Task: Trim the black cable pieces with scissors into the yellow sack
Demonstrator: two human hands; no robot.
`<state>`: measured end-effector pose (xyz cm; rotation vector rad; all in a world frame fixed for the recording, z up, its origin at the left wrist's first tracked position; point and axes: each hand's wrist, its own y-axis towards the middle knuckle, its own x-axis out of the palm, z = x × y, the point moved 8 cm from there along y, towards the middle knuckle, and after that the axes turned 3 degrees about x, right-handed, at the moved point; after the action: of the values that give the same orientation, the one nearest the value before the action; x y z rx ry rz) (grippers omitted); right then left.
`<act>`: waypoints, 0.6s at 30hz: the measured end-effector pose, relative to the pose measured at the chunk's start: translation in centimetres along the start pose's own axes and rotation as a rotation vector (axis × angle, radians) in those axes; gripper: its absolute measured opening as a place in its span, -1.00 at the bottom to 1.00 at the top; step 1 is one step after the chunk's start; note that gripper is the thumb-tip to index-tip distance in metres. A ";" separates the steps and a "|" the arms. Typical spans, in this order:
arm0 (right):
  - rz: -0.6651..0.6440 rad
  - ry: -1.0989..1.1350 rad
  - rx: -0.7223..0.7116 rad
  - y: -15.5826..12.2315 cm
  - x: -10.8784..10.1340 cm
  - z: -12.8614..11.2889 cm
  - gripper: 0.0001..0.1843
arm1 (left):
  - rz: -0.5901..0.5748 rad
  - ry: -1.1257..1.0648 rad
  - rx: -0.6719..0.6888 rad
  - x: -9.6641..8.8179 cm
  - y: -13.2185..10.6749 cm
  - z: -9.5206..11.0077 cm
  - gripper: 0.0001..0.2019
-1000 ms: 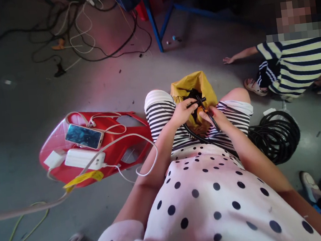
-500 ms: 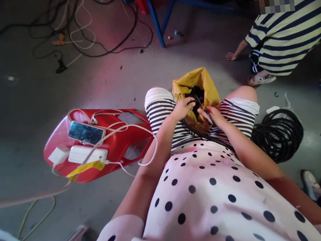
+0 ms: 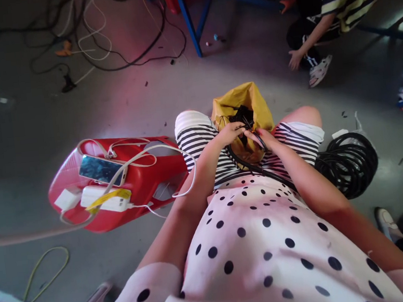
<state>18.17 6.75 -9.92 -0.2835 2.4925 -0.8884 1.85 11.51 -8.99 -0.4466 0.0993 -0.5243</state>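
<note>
Black flexible round cable (image 3: 241, 162): curves up from striped lap to left hand (image 3: 232, 133), just in front of open yellow soft-sided bag (image 3: 261, 108). Left fingers: closed, pinching cable near the end. Right hand (image 3: 263, 138): right beside left fingertips, fingers curled round dark curved piece (image 3: 260, 142); cannot tell cable from tool handle. Bag: upright between knees, black contents (image 3: 243, 114) too dark to identify. Coiled black cable bundle (image 3: 349, 165): on grey floor, beside right leg. Red plastic stool (image 3: 145, 189): on left, carrying 1 phone (image 3: 99, 168).
</note>
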 end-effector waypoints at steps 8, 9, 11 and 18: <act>0.125 0.070 0.036 0.6 0.0 0.4 -0.19 | 0.128 -0.150 -0.085 -0.6 -0.4 0.2 -0.87; 0.121 0.108 0.042 0.1 0.0 0.4 -0.19 | 0.156 -0.178 -0.091 -0.7 -0.4 0.3 -0.88; 0.048 0.228 0.048 -1.3 0.8 0.2 -0.20 | 0.252 -0.261 -0.096 -1.3 -0.5 0.5 -0.88; 0.039 0.399 0.050 -6.6 2.4 -1.3 -0.28 | 0.520 -0.563 -0.143 -1.2 -1.8 1.3 -0.71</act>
<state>15.66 1.53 -5.72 -0.0409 2.8195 -1.0767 0.27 11.18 -7.07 -0.6677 -0.2858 0.1316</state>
